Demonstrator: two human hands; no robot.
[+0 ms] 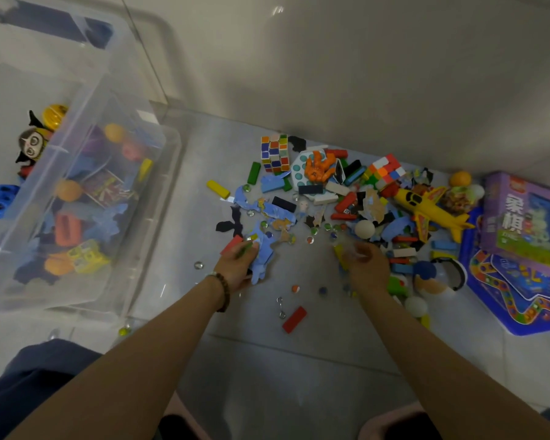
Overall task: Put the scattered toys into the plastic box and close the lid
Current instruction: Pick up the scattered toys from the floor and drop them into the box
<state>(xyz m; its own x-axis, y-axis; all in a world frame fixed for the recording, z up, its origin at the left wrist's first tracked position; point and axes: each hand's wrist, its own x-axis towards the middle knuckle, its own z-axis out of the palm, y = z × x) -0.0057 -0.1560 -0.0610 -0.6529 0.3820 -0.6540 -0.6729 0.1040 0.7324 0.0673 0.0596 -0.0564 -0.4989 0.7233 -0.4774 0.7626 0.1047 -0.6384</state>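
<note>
A clear plastic box stands open on the floor at the left, holding balls, blocks and blue foam pieces. A heap of scattered toys lies on the floor at centre right: cubes, wooden blocks, marbles, a yellow toy plane. My left hand grips a bunch of blue puzzle pieces with a red block and a green piece at the heap's near left edge. My right hand is curled over small pieces at the heap's near edge; what it holds is blurred.
A purple game box and a blue game board lie at the right. A red block, metal hooks and loose marbles lie between my arms. A doll, a yellow ball and a blue ball sit left of the box. A wall runs behind the heap.
</note>
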